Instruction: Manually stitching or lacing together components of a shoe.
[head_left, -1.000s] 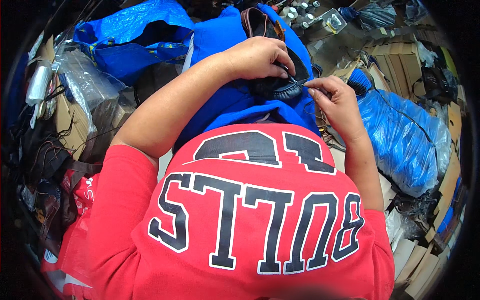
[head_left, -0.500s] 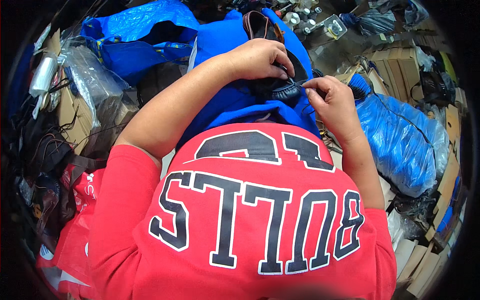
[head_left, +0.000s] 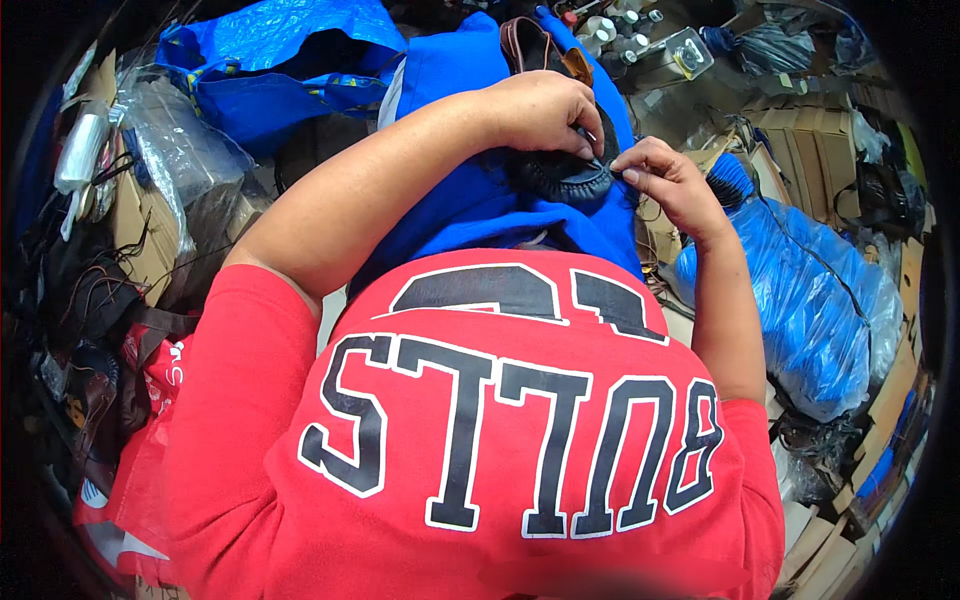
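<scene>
A black leather shoe [head_left: 570, 184] with a gathered, puckered toe seam rests on my lap over blue cloth [head_left: 440, 205], its toe toward me. Farther up, its brown-edged opening [head_left: 520, 45] shows. My left hand [head_left: 550, 112] reaches across the shoe, thumb and fingers pinched on a thin, pale, needle-like piece at the toe seam. At the toe's right edge my right hand [head_left: 672, 182] is closed in a pinch, close to the leather; what its fingertips hold is too small to make out. My left hand covers the shoe's middle.
A blue woven bag [head_left: 290, 60] lies at the far left, beside plastic-wrapped boxes [head_left: 190, 150]. To the right are a blue brush [head_left: 730, 180], a blue plastic-wrapped bundle [head_left: 800, 290] and cardboard boxes [head_left: 805, 150]. Several small bottles [head_left: 625, 40] stand at the back.
My right hand's fingertips have opened out slightly and risen beside the toe. My left hand and the shoe have shifted a little to the right in the view. The pinches stay closed.
</scene>
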